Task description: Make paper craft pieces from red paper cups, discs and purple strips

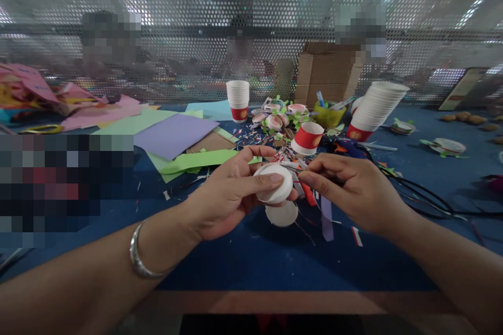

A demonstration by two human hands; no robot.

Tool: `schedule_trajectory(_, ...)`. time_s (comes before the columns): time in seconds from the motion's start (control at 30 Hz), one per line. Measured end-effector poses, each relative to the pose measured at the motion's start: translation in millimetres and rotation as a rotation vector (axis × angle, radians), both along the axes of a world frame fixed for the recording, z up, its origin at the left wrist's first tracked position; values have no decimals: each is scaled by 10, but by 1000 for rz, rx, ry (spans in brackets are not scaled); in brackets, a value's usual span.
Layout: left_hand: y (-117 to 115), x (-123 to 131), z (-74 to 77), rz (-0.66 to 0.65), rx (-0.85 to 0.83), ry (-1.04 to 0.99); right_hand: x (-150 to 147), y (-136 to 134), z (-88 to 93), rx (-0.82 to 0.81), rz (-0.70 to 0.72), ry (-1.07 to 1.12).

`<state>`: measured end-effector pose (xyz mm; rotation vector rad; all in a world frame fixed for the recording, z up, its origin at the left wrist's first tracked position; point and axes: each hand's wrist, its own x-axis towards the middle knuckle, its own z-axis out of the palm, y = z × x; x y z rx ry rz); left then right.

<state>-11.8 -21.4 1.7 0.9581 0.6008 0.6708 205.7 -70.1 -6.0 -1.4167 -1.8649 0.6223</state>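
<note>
Perforated metal screening (176,41) stands behind a blue worktop (251,267) strewn with paper scraps (251,138), and I see two bare hands meeting over its near middle. Held there, above the surface, is a white cup base (286,182); the left hand (230,188) pinches it snugly, thumb across the face, fingers behind. The right hand (353,188) is closed around a slim metallic tool (291,166), probably scissors, though the fingers hide most of it; that grip looks firm, with the tip by the base's edge. Taking the cup base as the clock's centre, a white disc (281,215) lies at six o'clock, a cut red-and-white paper cup (304,139) at one, an upright cup stack (238,96) at eleven and a leaning cup stack (381,107) at two. I'd judge the step in hand to be trimming round the base. That calls for a steady left hold, turning the piece gradually, with the tip clear of the fingers.
</note>
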Motion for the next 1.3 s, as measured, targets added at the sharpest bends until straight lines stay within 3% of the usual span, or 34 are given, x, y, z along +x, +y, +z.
schedule_trajectory(0.27,18,-28,-26,-60,107,-69,34,55,8,-47,70,157)
schedule_trajectory(0.63,58,-27,-136,79,476,168,31,75,-99,-174,39,455)
schedule_trajectory(0.93,-11,14,-128,-55,363,120,-77,73,-87,-299,141,708)
schedule_trajectory(1.07,-3,52,-139,-41,305,102,-80,76,-107,-332,165,686)
schedule_trajectory(1.3,75,46,-147,41,304,147,-46,90,-97,-241,97,524)
